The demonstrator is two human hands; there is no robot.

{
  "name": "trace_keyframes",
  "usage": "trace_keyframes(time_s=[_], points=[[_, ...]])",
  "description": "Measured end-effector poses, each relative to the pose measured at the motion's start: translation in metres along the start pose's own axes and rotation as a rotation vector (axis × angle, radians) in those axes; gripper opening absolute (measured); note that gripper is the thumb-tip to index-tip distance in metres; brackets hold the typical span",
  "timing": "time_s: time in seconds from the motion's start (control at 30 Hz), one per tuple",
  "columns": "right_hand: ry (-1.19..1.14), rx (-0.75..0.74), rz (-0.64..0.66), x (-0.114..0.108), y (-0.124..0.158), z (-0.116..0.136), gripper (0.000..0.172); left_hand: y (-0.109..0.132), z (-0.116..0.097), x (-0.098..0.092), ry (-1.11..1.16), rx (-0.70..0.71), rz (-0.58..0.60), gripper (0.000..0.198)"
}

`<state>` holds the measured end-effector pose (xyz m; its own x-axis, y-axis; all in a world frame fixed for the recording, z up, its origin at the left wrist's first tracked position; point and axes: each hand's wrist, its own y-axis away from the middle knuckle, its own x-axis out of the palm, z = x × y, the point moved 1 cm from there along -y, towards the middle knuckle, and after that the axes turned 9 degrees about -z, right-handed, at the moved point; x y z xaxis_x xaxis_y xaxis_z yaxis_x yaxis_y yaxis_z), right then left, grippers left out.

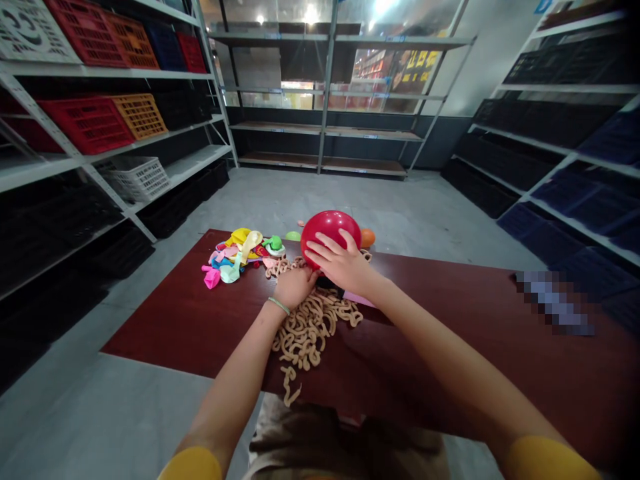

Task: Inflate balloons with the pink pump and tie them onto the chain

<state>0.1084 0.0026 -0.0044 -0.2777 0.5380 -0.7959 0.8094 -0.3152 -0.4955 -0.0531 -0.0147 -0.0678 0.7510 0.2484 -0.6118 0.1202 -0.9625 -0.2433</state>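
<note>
An inflated red balloon [327,230] sits at the far edge of a dark red table [190,320]. My right hand [340,263] lies on its near side with fingers spread flat against it. My left hand [295,287], with a green band at the wrist, is curled closed just below the balloon, over a heap of tan balloon-chain strip [307,330]; what it pinches is hidden. A pile of uninflated balloons [240,257] in several colours lies to the left.
A small green balloon [293,236] and an orange balloon [367,237] sit beside the red one. Metal shelving with red, orange and white crates [135,177] lines the left wall; dark bins fill shelves on the right. A blurred patch [555,303] lies on the table's right.
</note>
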Motion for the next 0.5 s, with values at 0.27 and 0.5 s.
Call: trace_keyframes(time_s=[0.27,0.5], points=[[0.064,0.045,0.021,0.01,0.003,-0.005,0.038,-0.003,-0.001,-0.009,-0.418,0.254,0.132,0.039],[0.065,0.092,0.012,0.007,0.004,-0.01,0.029,-0.009,0.009,-0.014,-0.108,0.308,0.162,0.031]])
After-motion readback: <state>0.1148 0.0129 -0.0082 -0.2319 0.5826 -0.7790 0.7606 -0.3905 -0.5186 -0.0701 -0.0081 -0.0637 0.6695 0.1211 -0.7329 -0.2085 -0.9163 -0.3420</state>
